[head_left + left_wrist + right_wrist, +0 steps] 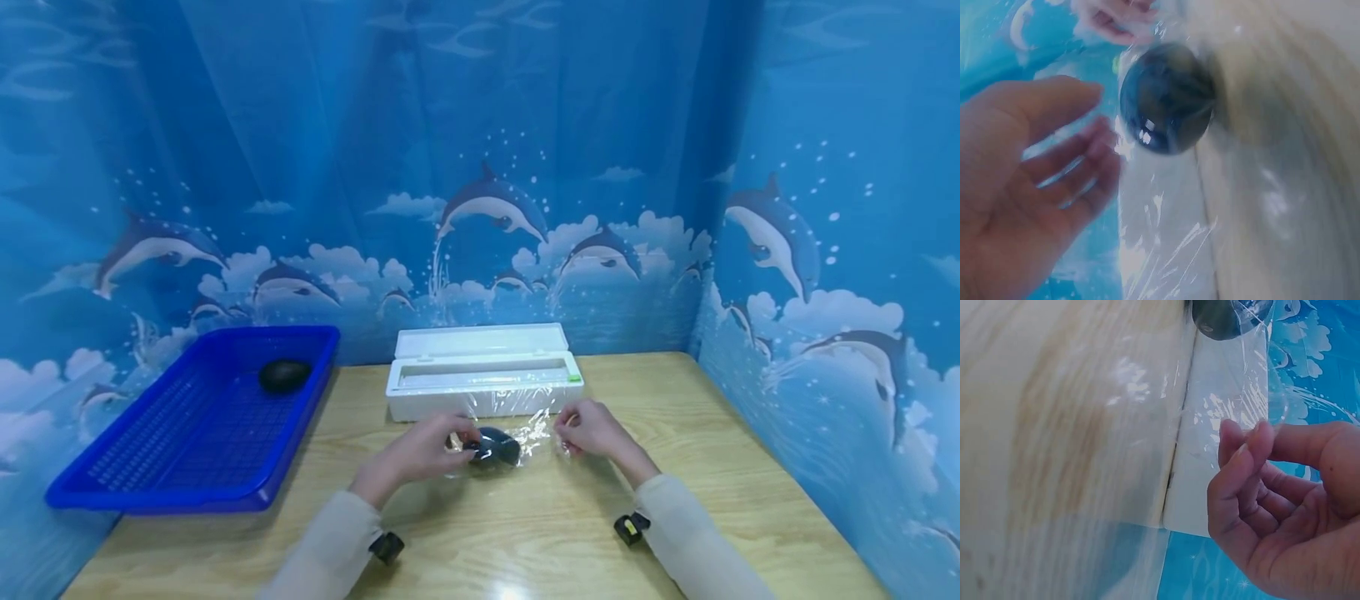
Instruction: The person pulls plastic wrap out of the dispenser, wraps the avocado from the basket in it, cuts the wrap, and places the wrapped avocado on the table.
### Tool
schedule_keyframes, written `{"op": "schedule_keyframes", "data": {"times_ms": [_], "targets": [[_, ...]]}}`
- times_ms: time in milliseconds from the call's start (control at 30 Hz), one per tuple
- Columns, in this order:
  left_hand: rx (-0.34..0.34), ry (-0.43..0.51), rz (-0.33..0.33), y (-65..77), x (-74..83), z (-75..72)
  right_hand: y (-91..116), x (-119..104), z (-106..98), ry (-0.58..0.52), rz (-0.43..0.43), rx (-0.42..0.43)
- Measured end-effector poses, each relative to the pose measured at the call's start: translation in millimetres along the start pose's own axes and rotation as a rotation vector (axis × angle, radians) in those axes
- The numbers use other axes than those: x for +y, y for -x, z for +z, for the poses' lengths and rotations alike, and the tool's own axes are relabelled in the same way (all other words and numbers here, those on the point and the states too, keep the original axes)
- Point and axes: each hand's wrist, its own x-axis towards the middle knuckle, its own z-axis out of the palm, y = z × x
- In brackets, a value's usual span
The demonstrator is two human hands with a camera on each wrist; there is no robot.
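Observation:
A dark oval fruit (498,448), like an avocado, sits under or inside clear cling film (536,429) in front of the white box. My left hand (423,454) is at the fruit's left end. In the left wrist view its thumb and fingers stand apart beside the dark fruit (1166,100), with a visible gap between them. To the right of the fruit, my right hand (592,429) pinches the film's edge; in the right wrist view its thumb and fingertips meet on the film (1244,394).
The white cling film box (442,406) stands lid up at the table's back edge. A blue plastic basket (258,497) on the left holds another dark oval fruit (285,376). A blue dolphin-print curtain (480,100) hangs behind the wooden table (540,533).

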Motion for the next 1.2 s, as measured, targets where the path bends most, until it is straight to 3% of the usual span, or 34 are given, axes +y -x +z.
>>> {"op": "schedule_keyframes", "data": {"times_ms": [67,167,333,400,500,633,933,1200], "targets": [[-0.028,-0.021,-0.029,-2.8,2.7,4.5,0.5,-1.1,-2.3,0.008,-0.011,0.013],[-0.013,-0.058,-0.072,-7.1,0.4,8.8,2.1,-5.3,-7.3,0.069,-0.081,0.061],[-0.001,-0.062,-0.098,-12.3,-6.0,10.2,13.1,-29.5,-7.4,0.247,-0.370,0.178],[0.001,-0.067,-0.110,-14.3,-6.1,10.1,17.6,-42.7,-0.3,0.281,-0.488,0.146],[-0.004,-0.087,-0.161,-17.0,-6.5,11.3,18.3,-55.5,15.3,0.280,-0.575,-0.003],[-0.031,-0.073,-0.213,-20.0,-8.9,16.0,10.3,-57.8,34.0,0.286,-0.555,-0.141],[-0.093,-0.027,-0.276,-27.8,-12.3,18.1,-10.4,-59.0,42.1,0.281,-0.478,-0.204],[-0.168,-0.042,-0.336,-23.1,-20.6,18.6,-21.5,-61.9,38.6,0.319,-0.406,-0.298]]}}
